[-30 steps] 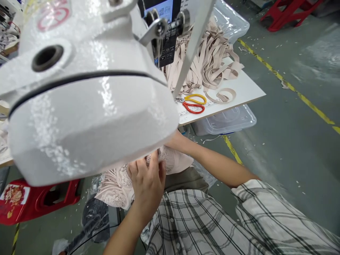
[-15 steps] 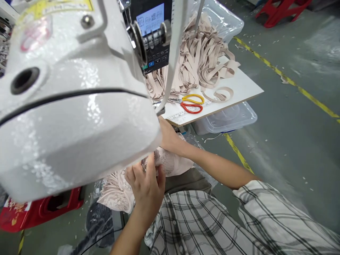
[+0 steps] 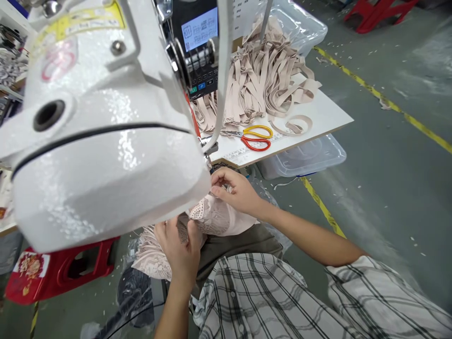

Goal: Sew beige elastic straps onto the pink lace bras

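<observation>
A pale pink lace piece [image 3: 221, 217] lies across my lap, below the head of a white sewing machine [image 3: 106, 183]. My left hand [image 3: 181, 252] is at its left part, thumb and fingers bent round the lace, with some fingertips hidden by the machine. Near the needle area my right hand [image 3: 238, 188] pinches the upper edge of the lace between thumb and fingers. More pink lace [image 3: 153, 254] hangs in a gathered bunch to the left of my left hand.
Scissors [image 3: 256, 143] with yellow and red handles lie on the white table [image 3: 326, 115], beside a pile of beige strips [image 3: 264, 80]. A control panel [image 3: 199, 30] stands behind the machine. A red stool [image 3: 67, 273] is at lower left, clear bins at right.
My right hand has come back from behind the machine head, and its fingers now show on the lace. My left hand has moved a little left and down. The view has shifted slightly.
</observation>
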The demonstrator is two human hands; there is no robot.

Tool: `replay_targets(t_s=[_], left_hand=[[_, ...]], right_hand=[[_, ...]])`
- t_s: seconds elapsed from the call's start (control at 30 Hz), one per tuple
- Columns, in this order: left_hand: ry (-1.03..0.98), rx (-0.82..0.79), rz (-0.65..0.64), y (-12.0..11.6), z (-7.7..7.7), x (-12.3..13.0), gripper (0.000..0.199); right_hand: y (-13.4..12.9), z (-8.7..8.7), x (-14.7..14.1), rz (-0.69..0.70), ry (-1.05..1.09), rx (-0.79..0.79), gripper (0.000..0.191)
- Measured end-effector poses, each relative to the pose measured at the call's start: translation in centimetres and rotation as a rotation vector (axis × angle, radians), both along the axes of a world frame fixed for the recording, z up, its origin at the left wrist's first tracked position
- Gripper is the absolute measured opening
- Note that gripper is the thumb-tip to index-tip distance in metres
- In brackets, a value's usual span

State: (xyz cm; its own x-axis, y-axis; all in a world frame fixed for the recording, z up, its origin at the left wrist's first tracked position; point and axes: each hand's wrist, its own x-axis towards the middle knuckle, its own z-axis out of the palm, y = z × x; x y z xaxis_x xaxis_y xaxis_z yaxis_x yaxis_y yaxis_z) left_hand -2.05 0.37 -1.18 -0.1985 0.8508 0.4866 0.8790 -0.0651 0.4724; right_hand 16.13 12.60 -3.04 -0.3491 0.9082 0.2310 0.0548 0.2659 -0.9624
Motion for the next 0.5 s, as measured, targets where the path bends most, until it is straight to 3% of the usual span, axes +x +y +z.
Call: replay_targets(t_s=[0.13, 0.27, 0.4, 0.5], left_hand=[[-0.376, -0.112, 0.048, 0.3, -0.7, -0.5, 0.037], [-0.806, -0.239, 0.024, 1.4, -2.4, -1.4, 0.041], [-0.930, -0.281, 0.020, 2.7, -3.8, -2.2, 0.039], [-1.042, -0.246, 0.023, 3.4, -3.9, -2.2, 0.038]], right_hand=[[-0.7, 0.1, -0.2, 0.023, -0.044, 0.052, 0.015], [-1.1, 0.1, -0.5, 0.033, -0.050, 0.072, 0.015], [-1.5, 0.2, -0.5, 0.030, -0.066, 0.069, 0.014], [-1.6, 0.2, -0.4, 0.036, -0.077, 0.058, 0.015]])
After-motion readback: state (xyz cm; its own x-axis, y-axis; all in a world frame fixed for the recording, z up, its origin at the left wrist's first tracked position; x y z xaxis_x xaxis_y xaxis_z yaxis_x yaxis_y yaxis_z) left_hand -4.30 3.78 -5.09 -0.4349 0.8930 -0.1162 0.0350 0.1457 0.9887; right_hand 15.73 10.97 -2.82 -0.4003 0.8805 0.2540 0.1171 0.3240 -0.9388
